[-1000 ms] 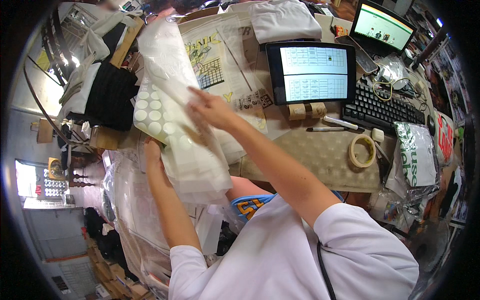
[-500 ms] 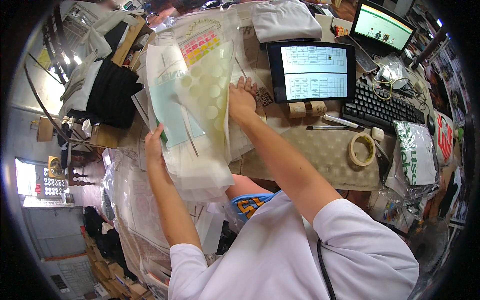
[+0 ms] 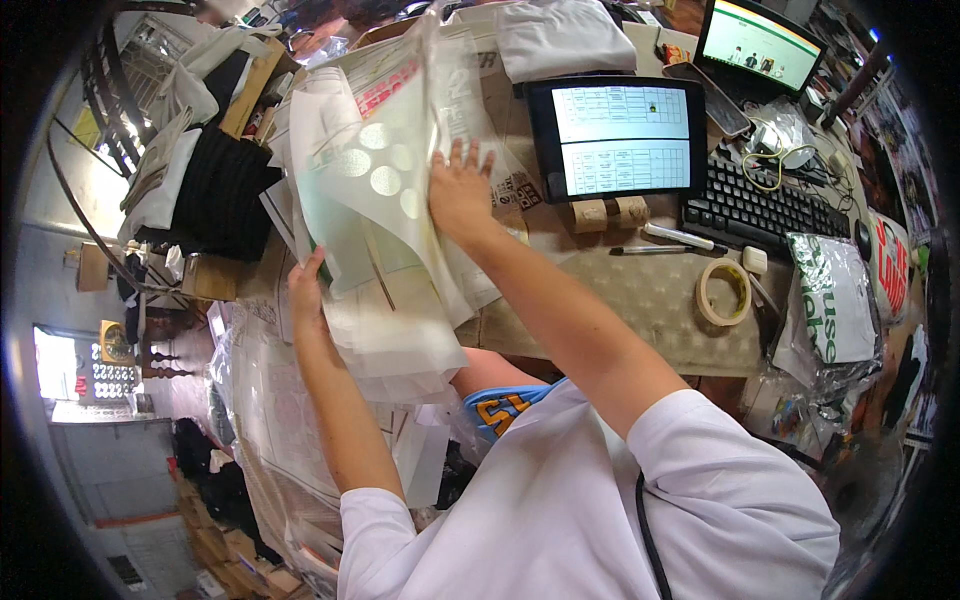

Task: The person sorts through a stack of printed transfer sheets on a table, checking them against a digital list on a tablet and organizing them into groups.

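Observation:
A loose stack of translucent printed film sheets (image 3: 390, 335) lies on the table in front of me. Its top sheet (image 3: 383, 180) bears pale round dots and bows upward along its right side. My left hand (image 3: 307, 290) pinches the stack's left edge, thumb on top and the other fingers hidden underneath. Against the raised right side of the sheets rests my right hand (image 3: 463, 200), fingers spread and palm down. A pale blue-green sheet and red lettering show through from layers below. A small brown printed piece (image 3: 517, 190) lies just right of my right hand.
Right of the sheets stand a tablet (image 3: 628, 140), a keyboard (image 3: 765, 205) and a lit monitor (image 3: 762, 48). Pens (image 3: 680, 236) and a tape roll (image 3: 722, 292) lie nearer. Folded white cloth (image 3: 565, 40) sits behind. Dark folded fabric (image 3: 215, 190) is piled at left.
My right hand has shifted left and slightly away from me, pushing the dotted sheet leftward so it bows up. My left hand keeps its hold on the edge.

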A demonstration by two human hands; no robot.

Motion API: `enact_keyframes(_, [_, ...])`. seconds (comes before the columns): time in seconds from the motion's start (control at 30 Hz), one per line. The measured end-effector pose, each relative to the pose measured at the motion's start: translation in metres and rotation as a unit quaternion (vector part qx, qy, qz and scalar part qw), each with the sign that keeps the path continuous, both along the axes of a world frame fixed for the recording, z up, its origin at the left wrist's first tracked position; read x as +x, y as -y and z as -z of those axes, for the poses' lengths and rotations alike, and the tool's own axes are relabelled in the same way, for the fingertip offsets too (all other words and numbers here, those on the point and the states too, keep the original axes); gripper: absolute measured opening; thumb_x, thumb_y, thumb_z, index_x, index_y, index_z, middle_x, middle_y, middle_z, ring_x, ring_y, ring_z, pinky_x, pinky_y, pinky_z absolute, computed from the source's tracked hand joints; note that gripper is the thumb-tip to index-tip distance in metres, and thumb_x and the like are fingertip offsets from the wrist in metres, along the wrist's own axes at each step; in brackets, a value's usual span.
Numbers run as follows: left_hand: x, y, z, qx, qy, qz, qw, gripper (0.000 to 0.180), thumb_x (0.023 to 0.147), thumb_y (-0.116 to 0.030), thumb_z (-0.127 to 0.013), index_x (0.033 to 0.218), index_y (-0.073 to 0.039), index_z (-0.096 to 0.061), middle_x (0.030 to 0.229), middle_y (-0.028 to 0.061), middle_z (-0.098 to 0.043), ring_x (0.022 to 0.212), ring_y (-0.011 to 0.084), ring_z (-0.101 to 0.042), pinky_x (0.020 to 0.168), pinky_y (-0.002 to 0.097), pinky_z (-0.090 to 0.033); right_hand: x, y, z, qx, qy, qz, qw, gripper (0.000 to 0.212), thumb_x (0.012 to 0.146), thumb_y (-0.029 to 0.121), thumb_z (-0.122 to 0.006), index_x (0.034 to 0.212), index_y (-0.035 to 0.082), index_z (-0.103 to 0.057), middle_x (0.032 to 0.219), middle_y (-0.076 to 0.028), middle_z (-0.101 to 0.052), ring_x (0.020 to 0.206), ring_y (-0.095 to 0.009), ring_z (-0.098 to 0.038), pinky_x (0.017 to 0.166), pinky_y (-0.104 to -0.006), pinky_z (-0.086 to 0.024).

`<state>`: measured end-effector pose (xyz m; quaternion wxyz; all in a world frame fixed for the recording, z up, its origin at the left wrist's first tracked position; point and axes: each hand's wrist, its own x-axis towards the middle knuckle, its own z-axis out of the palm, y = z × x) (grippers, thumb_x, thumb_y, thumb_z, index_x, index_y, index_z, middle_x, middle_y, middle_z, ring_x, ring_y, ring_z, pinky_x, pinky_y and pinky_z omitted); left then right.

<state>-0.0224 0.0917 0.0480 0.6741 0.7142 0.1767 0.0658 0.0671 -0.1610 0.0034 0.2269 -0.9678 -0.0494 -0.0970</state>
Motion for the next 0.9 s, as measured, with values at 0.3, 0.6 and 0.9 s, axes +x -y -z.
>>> enact_keyframes(0.3, [0.006, -0.002, -0.009, -0.007, -0.01, -0.023, 1.0, 0.034, 0.088, -0.026, -0.068, 0.105, 0.003, -0.065, 0.1, 0.0076, -0.067, 0.088, 0.017, -0.062, 0.081, 0.0283, -0.046, -0.015, -0.055, -0.034, 0.188, 0.024, -0.104, 0.976, 0.046, 0.093, 0.009, -0.039, 0.134, -0.009, -0.043, 0.134, -0.031, -0.049, 0.111, -0.039, -0.06, 0.092, -0.0438, -0.05])
enact_keyframes(0.6, [0.005, -0.005, -0.007, -0.002, -0.006, -0.018, 1.0, 0.033, 0.088, -0.025, -0.068, 0.105, 0.003, -0.065, 0.099, 0.0076, -0.067, 0.088, 0.0171, -0.062, 0.081, 0.0284, -0.046, -0.027, -0.041, -0.033, 0.272, 0.027, -0.097, 0.957, 0.057, 0.085, 0.013, -0.052, 0.14, 0.002, -0.043, 0.152, -0.024, -0.028, 0.127, -0.042, -0.045, 0.104, -0.046, -0.04])
enact_keyframes(0.9, [0.004, 0.006, -0.009, 0.019, 0.017, 0.0, 1.0, 0.033, 0.088, -0.025, -0.068, 0.105, 0.004, -0.066, 0.099, 0.0076, -0.067, 0.088, 0.0172, -0.062, 0.081, 0.0285, -0.046, -0.014, 0.027, -0.009, -0.005, -0.053, 0.01, 0.999, 0.046, 0.09, 0.03, -0.052, 0.126, 0.001, -0.059, 0.159, -0.019, -0.013, 0.144, -0.048, -0.008, 0.113, -0.0628, -0.014])
